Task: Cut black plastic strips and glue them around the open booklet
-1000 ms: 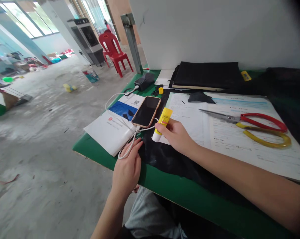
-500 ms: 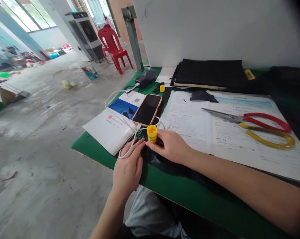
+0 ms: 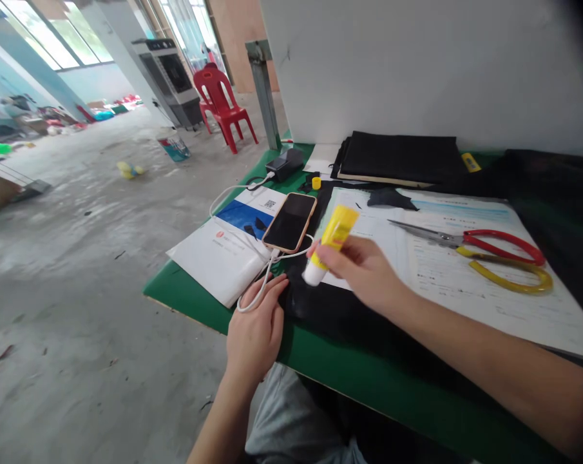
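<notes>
My right hand (image 3: 363, 264) is closed around a yellow glue stick (image 3: 338, 229), tilted with its white end low, just over the black sheet (image 3: 303, 306). Whether that end touches the sheet I cannot tell. Flat at the sheet's left edge lies my left hand (image 3: 256, 316), fingers stretched out. A white charging cable (image 3: 252, 303) loops over the back of it and runs to a phone (image 3: 290, 222) on a white-and-blue booklet (image 3: 218, 258). Farther back stands a small yellow cap (image 3: 316, 183).
Scissors (image 3: 446, 238) with red and yellow handles lie on an open printed book (image 3: 446, 283), near a black scrap (image 3: 392, 198). Behind are stacked black sheets (image 3: 402, 154) and a black charger block (image 3: 285, 164). The green table (image 3: 175, 293) ends at left and front.
My right hand has lifted the glue stick from its upright position on the black sheet and tilted it, moving slightly right. My left hand stays flat in place. The view has shifted slightly.
</notes>
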`<state>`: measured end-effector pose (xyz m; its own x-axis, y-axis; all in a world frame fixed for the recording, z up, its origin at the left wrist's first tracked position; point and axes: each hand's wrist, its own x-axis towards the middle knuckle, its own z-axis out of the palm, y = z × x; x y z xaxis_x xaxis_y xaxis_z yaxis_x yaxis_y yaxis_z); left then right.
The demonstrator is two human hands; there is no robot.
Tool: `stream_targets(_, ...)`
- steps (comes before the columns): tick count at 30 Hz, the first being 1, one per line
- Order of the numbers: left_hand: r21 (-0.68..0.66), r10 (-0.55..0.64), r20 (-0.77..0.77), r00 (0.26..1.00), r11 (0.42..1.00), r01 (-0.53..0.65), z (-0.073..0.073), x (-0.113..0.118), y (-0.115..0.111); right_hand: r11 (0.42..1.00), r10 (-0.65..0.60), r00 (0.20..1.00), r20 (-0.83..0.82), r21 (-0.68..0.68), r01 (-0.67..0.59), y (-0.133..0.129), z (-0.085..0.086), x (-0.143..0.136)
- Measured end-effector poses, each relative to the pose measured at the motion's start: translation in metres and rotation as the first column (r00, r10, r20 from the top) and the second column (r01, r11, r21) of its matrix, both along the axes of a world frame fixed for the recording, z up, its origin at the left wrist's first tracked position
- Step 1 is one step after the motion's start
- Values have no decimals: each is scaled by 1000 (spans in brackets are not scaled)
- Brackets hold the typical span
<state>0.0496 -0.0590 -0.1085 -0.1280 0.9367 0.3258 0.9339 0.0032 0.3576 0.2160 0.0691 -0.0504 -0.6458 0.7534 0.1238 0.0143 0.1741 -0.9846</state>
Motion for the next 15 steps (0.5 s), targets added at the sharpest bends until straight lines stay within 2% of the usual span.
stream_targets(2, -11, -6, 12, 1000, 1000, 6, 0, 0, -1, 994, -105, 995, -6, 45, 105, 5, 14, 15)
stream_targets(5, -5, -5, 13, 1000, 1000, 5, -1, 0, 0, 954, -215, 964, 153, 244, 174, 8, 28, 48)
stream_targets(7, 9, -7, 9, 1000, 1000, 7, -3, 0, 1, 871, -328, 914, 240, 452, 194, 7, 34, 76)
stream_targets(9, 28, 0, 9, 1000, 1000, 0, -4, 0, 2, 728, -465, 844, 268, 658, 192, 9, 36, 108)
stream_targets(10, 36, 9, 10, 1000, 999, -9, -5, 0, 2, 697, -497, 800, 335, 704, 138, 10, 35, 125)
stream_targets(13, 52, 39, 11, 999, 998, -39, -6, 1, 1, 691, -517, 619, 591, 715, -107, 20, 27, 176)
stream_targets(15, 54, 52, 10, 999, 997, -53, -7, 1, 0, 683, -495, 530, 688, 686, -252, 29, 15, 205)
